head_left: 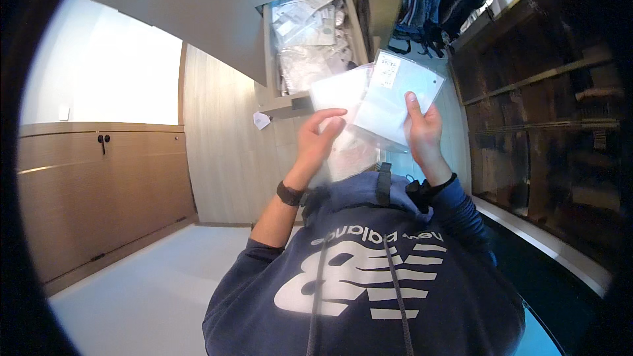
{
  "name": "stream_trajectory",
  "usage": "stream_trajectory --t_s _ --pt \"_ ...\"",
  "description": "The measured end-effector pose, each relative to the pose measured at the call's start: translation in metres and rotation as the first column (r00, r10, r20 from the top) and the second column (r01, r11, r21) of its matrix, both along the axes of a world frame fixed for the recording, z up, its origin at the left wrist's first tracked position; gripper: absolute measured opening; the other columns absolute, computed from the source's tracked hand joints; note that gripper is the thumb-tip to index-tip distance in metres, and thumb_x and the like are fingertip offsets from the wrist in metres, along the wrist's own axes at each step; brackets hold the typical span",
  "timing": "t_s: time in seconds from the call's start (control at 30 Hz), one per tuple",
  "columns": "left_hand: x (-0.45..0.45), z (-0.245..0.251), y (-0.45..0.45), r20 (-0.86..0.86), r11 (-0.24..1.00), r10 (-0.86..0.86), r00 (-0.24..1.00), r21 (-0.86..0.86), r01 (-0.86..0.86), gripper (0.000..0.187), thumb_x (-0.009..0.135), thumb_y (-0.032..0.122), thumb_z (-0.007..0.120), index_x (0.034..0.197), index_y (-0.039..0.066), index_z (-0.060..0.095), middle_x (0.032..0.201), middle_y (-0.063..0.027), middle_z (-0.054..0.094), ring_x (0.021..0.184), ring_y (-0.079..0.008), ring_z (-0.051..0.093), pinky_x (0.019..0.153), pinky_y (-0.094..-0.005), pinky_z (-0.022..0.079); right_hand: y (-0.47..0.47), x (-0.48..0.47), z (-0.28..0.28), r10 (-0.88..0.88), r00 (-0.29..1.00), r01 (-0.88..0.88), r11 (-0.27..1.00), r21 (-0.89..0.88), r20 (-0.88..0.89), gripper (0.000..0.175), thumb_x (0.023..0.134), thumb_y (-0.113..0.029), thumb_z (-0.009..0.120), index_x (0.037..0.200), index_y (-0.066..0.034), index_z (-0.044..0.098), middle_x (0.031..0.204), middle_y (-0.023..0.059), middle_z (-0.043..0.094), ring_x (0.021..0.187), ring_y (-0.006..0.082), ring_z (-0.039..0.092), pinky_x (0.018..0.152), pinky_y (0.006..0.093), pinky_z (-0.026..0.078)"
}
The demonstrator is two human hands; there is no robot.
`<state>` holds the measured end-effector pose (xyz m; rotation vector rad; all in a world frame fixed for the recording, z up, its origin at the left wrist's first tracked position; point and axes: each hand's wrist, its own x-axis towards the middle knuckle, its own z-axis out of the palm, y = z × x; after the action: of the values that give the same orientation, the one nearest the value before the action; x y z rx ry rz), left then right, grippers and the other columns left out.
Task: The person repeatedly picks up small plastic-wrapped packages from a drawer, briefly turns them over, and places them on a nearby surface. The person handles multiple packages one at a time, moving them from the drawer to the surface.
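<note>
My right hand (424, 128) grips a flat, pale packet in clear plastic (395, 101), thumb on top; a printed label sits at its upper left corner. Close to its left, my left hand (320, 141) is bent at a second flat white packet (341, 89), its index finger and thumb near the lower edge; whether they pinch it I cannot tell. Further clear plastic packaging (351, 153) lies below, between the hands and my lap. Beyond the hands, a pulled-out drawer (269, 59) holds several clear plastic bags and packets (306, 24).
A small white tag or paper (261, 120) is near the drawer's front corner. Wooden cabinet doors (109, 198) stand at the left. Clothes (435, 5) hang at the upper right, and dark glossy shelving or panels (549, 133) line the right side.
</note>
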<state>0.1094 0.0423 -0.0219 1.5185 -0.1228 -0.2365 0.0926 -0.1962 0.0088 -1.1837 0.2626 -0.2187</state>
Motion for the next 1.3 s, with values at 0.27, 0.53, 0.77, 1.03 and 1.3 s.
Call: stream_trajectory --t_s 0.27,0.53,0.77,1.03,1.3 --pt "-0.039 0.024 -0.082 -0.131 0.984 -0.022 0.991 -0.176 -0.001 0.051 0.106 0.040 0.058 0.133 -0.004 0.063 0.125 -0.0095 0.069 0.112 -0.0156 0.063 0.099 -0.0310 0.049 -0.071 -0.048 0.015 0.284 0.957 -0.290 0.948 -0.131 -0.064 0.035 0.104 -0.019 0.067 0.129 0.0049 0.062 0.116 0.0101 0.072 0.102 0.0138 0.067 0.088 0.0290 0.054" --pt "-0.022 0.050 -0.137 -0.044 0.987 -0.136 0.990 -0.090 0.132 0.037 0.098 0.021 0.073 0.126 -0.003 0.065 0.116 -0.0087 0.072 0.102 -0.0132 0.066 0.087 -0.0295 0.054 -0.096 -0.049 -0.010 -0.132 0.984 0.176 0.825 -0.538 0.119 0.049 0.100 -0.018 0.071 0.139 0.0042 0.052 0.127 0.0126 0.066 0.118 0.0176 0.062 0.100 0.0343 0.051" --pt "0.019 0.036 -0.163 0.000 0.975 -0.220 0.975 0.013 0.220 0.036 0.099 0.016 0.072 0.129 -0.002 0.062 0.118 -0.0089 0.072 0.102 -0.0134 0.066 0.088 -0.0294 0.055 -0.135 -0.052 -0.004 0.205 0.956 -0.210 0.978 -0.004 -0.209 0.045 0.104 -0.018 0.066 0.141 0.0043 0.052 0.131 0.0139 0.065 0.116 0.0188 0.064 0.101 0.0343 0.053" --pt "0.066 0.023 -0.205 0.296 0.963 -0.233 0.926 0.205 0.177 0.082 0.097 0.010 0.071 0.164 0.010 0.024 0.144 -0.0187 0.061 0.114 -0.0207 0.068 0.089 -0.0310 0.056 -0.163 -0.016 -0.028 -0.072 0.989 0.034 0.961 -0.274 -0.129 0.033 0.105 -0.015 0.064 0.132 0.0047 0.061 0.114 0.0095 0.071 0.100 0.0135 0.066 0.086 0.0283 0.055" --pt "0.104 0.001 -0.190 -0.183 0.701 -0.569 0.802 0.401 0.589 0.052 0.100 0.022 0.069 0.149 0.018 0.054 0.116 -0.0074 0.077 0.082 -0.0169 0.075 0.077 -0.0340 0.060 -0.296 0.193 0.005 0.218 0.970 -0.197 0.964 -0.178 0.110 0.024 0.104 -0.027 0.067 0.118 -0.0080 0.067 0.103 0.0044 0.071 0.096 0.0161 0.069 0.085 0.0361 0.059"
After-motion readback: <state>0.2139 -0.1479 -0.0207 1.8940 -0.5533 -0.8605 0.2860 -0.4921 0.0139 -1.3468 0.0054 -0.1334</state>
